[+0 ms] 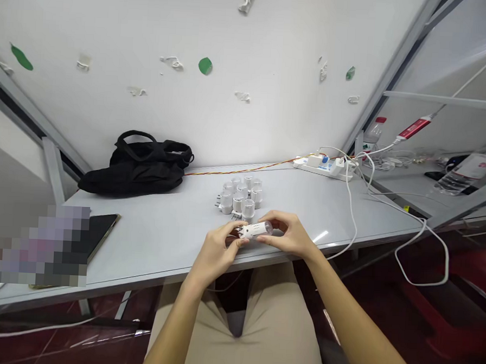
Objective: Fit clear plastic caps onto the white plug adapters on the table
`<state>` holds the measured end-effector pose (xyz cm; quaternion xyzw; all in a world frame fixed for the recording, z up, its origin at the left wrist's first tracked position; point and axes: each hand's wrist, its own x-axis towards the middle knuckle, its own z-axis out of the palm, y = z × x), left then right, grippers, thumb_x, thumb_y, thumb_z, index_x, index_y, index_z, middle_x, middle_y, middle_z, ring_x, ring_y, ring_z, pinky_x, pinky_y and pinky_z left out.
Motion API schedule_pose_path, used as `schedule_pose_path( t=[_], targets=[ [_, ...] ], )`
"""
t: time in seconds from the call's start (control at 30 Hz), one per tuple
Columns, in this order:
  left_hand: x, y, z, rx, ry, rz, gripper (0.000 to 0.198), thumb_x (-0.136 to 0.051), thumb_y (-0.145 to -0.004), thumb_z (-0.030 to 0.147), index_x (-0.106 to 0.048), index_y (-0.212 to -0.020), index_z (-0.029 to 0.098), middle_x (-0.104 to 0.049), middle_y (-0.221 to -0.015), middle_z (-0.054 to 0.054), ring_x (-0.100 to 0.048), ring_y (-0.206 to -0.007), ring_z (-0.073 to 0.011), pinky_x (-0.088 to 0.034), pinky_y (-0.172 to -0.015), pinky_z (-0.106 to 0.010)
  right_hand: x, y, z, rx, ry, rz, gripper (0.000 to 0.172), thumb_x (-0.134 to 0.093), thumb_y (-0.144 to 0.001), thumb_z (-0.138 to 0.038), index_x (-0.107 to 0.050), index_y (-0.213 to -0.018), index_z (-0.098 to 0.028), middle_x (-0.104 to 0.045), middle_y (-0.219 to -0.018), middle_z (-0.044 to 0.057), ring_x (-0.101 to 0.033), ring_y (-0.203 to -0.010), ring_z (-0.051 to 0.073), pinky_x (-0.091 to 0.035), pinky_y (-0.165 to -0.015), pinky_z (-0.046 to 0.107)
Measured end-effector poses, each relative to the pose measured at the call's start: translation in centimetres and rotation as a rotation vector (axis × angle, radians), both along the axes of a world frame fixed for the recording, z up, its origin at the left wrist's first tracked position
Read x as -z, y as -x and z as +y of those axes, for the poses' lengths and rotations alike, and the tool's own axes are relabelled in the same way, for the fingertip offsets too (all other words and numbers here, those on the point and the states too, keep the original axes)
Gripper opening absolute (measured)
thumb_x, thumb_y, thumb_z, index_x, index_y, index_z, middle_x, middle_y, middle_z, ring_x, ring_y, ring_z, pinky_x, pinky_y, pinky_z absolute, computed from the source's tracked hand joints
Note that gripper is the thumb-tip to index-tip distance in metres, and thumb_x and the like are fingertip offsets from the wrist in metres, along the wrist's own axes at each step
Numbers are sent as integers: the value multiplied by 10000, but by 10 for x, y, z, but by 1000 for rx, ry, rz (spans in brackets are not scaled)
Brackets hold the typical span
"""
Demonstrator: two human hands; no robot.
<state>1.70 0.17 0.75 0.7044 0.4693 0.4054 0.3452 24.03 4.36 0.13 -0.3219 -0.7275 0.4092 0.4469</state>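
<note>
I've got a small white plastic capsule (253,230) with a clear domed end up off the bench, held between both hands, just over the bench's front edge. My left hand (217,251) is closed around the white end, thumb and fingers gripping it, while my right hand (287,234) pinches the clear end with its fingertips. Neither hand is released; both are firmly on the piece. So the work in hand is this one piece, handled at my fingertips. Just beyond it stands a tight cluster of white plug fittings (239,197), upright with small metal prongs showing. From this hold, the next move calls for fine, two-handed control, not a reach. Farther back lie a black bag (136,165) and a white power strip (323,167) on the bench (150,242).
</note>
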Motion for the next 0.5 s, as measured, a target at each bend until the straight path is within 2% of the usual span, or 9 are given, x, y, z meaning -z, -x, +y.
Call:
schedule_pose_path(
  t=[0.37, 0.5],
  targets=[
    [-4, 1, 1, 3, -2, 11, 282, -610, -930, 310, -694, -1185, 224, -752, -1184, -59, -727, -977, -212, -616, -891, -354, -1, 0, 0, -25, -2, 31, 330, -868, -745, -395, -739, -984, -208, -715, -903, 52, -657, -797, 197, -550, -732, 343],
    [-3, 2, 0, 11, -10, 54, 283, -597, -942, 318, -692, -1188, 214, -759, -1126, -67, -722, -936, -214, -613, -869, -359, -3, 0, 0, -18, 14, -49, 320, -834, -769, -416, -690, -955, -199, -671, -851, 24, -604, -744, 169, -508, -682, 307]
  ],
)
